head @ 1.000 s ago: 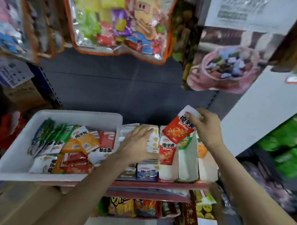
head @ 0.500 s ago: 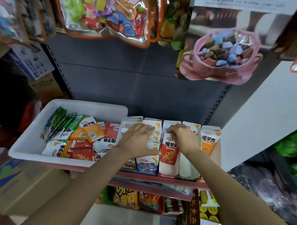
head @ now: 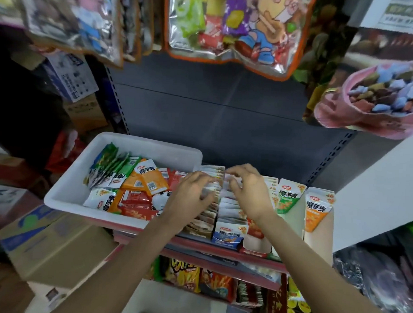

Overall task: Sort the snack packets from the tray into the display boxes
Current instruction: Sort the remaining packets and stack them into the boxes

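nearest me, my two forearms reach up from the bottom edge toward the red shelf. under that shelf i see a lower row of snack bags, yellow and orange. to the left stands a cardboard box with blue print.

on the shelf sits the white tray, left of the display boxes. it holds loose snack packets: green ones stacked on edge at its far left, orange and red ones lying flat in the middle and near side.

my left hand lies over the tray's right edge and the first box, fingers bent down onto the row of upright packets there; i cannot tell whether it actually pinches one (motion blur hides the fingertips). my right hand is just beside it, over the blue box, fingers curled down among the white packet tops; again i cannot tell if anything is gripped. the two hands are close but apart.

right of my right hand stand three more boxes: one with a red front, mostly behind my wrist, then a green packet upright in its box, then an orange packet upright in the last one.

behind everything is the grey back panel. above hang clear bags of sweets with an orange border, and a pink bag at the right.
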